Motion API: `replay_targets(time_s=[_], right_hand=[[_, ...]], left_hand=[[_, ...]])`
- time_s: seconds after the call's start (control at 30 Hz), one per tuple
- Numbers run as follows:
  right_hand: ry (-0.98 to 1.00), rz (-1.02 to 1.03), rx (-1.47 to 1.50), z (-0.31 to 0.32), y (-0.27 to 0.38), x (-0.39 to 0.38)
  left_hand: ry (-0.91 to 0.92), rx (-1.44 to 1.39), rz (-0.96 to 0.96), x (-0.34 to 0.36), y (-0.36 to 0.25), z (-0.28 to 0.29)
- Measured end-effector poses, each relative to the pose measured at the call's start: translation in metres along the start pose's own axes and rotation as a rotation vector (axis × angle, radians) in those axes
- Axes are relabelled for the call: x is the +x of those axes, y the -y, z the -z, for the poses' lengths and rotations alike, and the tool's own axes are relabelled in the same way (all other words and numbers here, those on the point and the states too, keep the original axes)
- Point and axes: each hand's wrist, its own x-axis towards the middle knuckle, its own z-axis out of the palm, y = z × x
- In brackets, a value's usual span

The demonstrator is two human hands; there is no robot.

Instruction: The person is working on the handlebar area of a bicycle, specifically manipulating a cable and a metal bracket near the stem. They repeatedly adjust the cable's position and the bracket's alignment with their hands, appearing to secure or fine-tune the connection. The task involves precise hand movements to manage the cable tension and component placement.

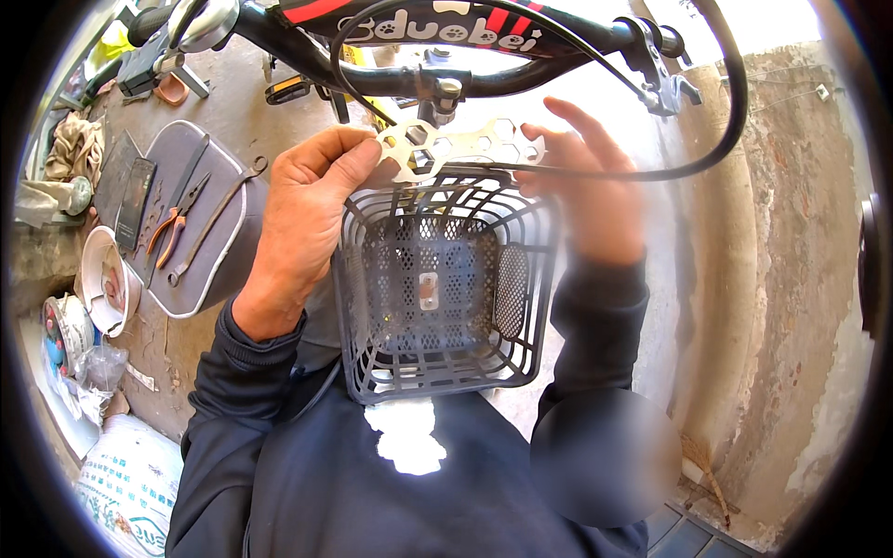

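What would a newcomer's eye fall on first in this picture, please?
Probably the black basket in the centre, below the handlebar. By its far rim, the left hand pinches a pale hexagon-holed plate, the blurred right hand near its other end. At left, orange-handled pliers lie on a grey cushion.

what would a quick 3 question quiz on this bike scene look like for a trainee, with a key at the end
1. True or false: the left hand grips the left end of the flat metal plate, which has hexagonal holes through it.

2. Fill in the missing word: orange-handled ____ lie on the grey padded surface, off to the person's left.

3. Multiple choice: where in the picture does the black basket appear?
A) above the handlebar
B) below the handlebar
C) at the far left edge

Key:
1. True
2. pliers
3. B
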Motion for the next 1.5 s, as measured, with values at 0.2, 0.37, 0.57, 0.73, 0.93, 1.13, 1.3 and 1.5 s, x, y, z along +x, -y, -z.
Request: replay_targets(time_s=[0.2, 0.37, 0.57, 0.73, 0.93, 1.13, 1.3, 1.5], right_hand=[[-0.029, -0.012, 0.003, -0.004, 0.001, -0.002], [-0.053, -0.039, -0.005, -0.006, 0.005, -0.001], [-0.03, -0.028, -0.065, -0.007, 0.008, 0.002], [-0.01, 0.001, -0.068, -0.005, 0.006, 0.004], [-0.082, -0.067, -0.014, -0.018, 0.01, 0.005], [-0.006, -0.06, 0.018, -0.01, 0.003, 0.01], [-0.023, -0.109, -0.011, -0.015, 0.005, 0.009], [-0.051, -0.115, 0.026, -0.019, 0.002, 0.01]], left_hand=[[0.01, -0.009, 0.001, 0.001, 0.001, 0.002], [0.001, -0.022, 0.002, 0.003, -0.001, 0.003], [-0.023, -0.04, 0.008, 0.004, 0.0, 0.002], [-0.019, -0.049, 0.022, 0.003, 0.0, 0.003], [-0.041, -0.06, 0.016, 0.002, 0.001, 0.005], [-0.025, -0.07, 0.033, 0.002, 0.001, 0.009], [-0.048, -0.071, -0.002, 0.001, 0.0, 0.005], [0.016, -0.063, 0.009, 0.0, 0.001, 0.005]])
